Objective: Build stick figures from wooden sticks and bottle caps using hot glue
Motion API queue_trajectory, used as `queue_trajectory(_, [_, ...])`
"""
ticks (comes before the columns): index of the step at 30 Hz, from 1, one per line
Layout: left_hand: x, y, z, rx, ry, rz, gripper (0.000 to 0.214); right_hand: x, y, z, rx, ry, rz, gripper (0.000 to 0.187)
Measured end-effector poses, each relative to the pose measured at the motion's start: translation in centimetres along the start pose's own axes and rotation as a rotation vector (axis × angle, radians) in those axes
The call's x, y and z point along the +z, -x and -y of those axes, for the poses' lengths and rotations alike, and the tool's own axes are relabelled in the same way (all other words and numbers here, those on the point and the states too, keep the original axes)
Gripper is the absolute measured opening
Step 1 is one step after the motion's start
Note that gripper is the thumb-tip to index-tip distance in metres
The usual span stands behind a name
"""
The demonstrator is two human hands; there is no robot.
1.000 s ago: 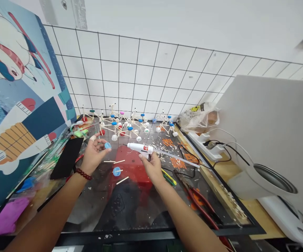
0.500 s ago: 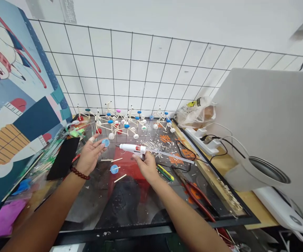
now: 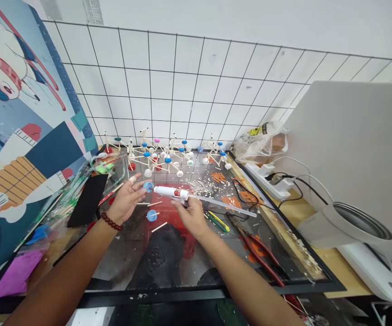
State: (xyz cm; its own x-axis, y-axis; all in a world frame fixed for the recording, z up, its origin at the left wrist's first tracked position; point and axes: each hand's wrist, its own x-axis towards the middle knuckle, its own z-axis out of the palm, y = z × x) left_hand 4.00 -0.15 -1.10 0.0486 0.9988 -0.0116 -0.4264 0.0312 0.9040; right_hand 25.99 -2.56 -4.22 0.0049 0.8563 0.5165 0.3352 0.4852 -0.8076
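My left hand (image 3: 128,199) pinches a blue bottle cap (image 3: 148,186) between thumb and fingers. In my right hand (image 3: 192,215) is a white hot glue gun (image 3: 170,192), its nozzle pointing left and reaching the cap. A long clear glue stick (image 3: 225,206) sticks out of the gun's back end. Below the hands, a second blue bottle cap (image 3: 152,215) lies on the glass tabletop with a short wooden stick across it. Another wooden stick (image 3: 159,227) lies just under that cap, and more lie above it.
Several small stick-and-cap figures (image 3: 167,160) stand along the back edge. To the right lie red-handled pliers (image 3: 258,253), a green and yellow utility knife (image 3: 218,222), wood scraps and a power strip (image 3: 267,181). Plastic bags and a black sheet (image 3: 89,199) are at left.
The cap in my left hand and the glue gun's nozzle have come together; before, a gap lay between them. The view has shifted slightly.
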Motion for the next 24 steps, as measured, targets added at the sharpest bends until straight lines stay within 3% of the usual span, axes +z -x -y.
queue_trajectory(24, [0.44,0.34,0.1,-0.027,-0.022,0.027,0.072,0.22,0.2,-0.3,0.007,-0.044,0.052,0.025])
